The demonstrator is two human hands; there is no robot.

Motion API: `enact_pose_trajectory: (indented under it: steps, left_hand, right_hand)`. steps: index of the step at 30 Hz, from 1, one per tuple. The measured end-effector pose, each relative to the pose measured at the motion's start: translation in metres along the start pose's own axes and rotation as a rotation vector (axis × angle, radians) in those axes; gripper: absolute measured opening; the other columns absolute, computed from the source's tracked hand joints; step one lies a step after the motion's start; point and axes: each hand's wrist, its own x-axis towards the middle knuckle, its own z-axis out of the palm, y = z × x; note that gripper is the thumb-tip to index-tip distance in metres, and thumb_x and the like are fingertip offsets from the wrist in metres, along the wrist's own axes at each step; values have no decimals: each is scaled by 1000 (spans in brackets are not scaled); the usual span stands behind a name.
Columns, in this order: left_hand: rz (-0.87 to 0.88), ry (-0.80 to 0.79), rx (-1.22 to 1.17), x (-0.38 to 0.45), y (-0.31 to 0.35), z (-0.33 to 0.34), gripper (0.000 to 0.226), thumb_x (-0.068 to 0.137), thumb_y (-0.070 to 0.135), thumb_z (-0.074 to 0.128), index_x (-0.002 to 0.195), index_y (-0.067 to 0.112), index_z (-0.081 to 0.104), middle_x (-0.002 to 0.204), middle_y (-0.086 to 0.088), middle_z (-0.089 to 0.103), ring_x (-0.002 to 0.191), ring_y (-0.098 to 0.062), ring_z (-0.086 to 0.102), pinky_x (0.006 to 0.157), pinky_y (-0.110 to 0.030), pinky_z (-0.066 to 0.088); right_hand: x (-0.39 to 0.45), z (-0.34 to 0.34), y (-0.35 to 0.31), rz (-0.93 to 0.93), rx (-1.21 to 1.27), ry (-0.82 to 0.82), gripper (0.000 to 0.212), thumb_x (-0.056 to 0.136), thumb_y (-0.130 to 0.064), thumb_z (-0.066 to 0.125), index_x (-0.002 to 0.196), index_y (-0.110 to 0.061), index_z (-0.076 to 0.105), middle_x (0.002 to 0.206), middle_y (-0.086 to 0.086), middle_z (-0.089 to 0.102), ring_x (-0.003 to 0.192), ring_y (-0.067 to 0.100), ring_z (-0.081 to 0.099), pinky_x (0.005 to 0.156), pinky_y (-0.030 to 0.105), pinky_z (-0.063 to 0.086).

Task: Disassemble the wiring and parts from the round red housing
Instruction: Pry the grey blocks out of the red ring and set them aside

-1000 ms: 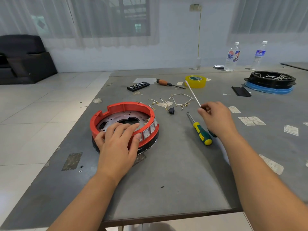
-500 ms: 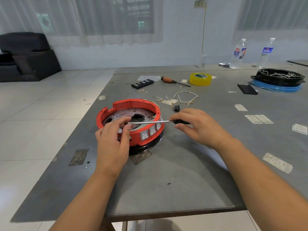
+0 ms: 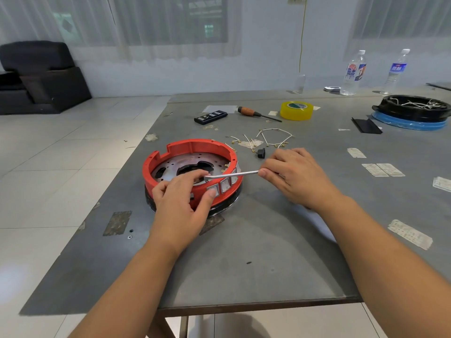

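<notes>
The round red housing point(image 3: 190, 148) sits on a black base near the table's left edge, with a perforated metal plate inside and white rocker switches point(image 3: 225, 185) along its near right wall. My left hand point(image 3: 180, 206) grips the near rim, thumb pressed on the outer wall beside a switch, fingers reaching inside. My right hand point(image 3: 296, 178) grips a screwdriver by its hidden handle. The screwdriver's metal shaft point(image 3: 231, 174) lies across the rim, and its tip meets my left index finger. Removed white wires point(image 3: 273, 139) and a small black part point(image 3: 261, 153) lie behind the housing.
Farther back lie a black bit case point(image 3: 211, 117), a wooden-handled screwdriver point(image 3: 256, 113) and a yellow tape roll point(image 3: 296, 111). A black housing on a blue ring point(image 3: 412, 112) and two water bottles point(image 3: 352, 74) stand at the far right. The table's left edge runs close to the red housing.
My right hand carried the screwdriver from the table's middle to the housing, its shaft now pointing left across the rim. My left hand went from lying flat on the housing to gripping its near rim.
</notes>
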Motion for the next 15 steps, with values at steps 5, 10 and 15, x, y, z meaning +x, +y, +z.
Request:
enact_pose_trajectory:
  steps: [5,10,15]
  left_hand:
    - [81,-54,256,3,4,0,36,101,44,51,127,28,70,126,10,69,123,-13,52,102,-29,17]
    - [40,-132,250,17,-4,-10,42,100,50,44,131,37,70,114,14,72,112,-16,54,99,-30,18]
    - [94,-206,230,32,-23,-19,42,103,48,39,137,43,64,114,20,70,105,-8,49,99,-33,20]
  right_hand:
    - [1,-1,6,31,-12,-88,65,98,-64,13,108,-25,64,103,-2,55,80,29,57,68,35,41]
    - [5,-3,11,-5,-49,-65,66,99,-64,10,104,-26,64,100,-2,56,79,26,56,66,33,35]
    - [-3,2,21,-115,-147,13,58,103,-58,21,92,-25,68,84,-2,61,75,30,61,61,33,32]
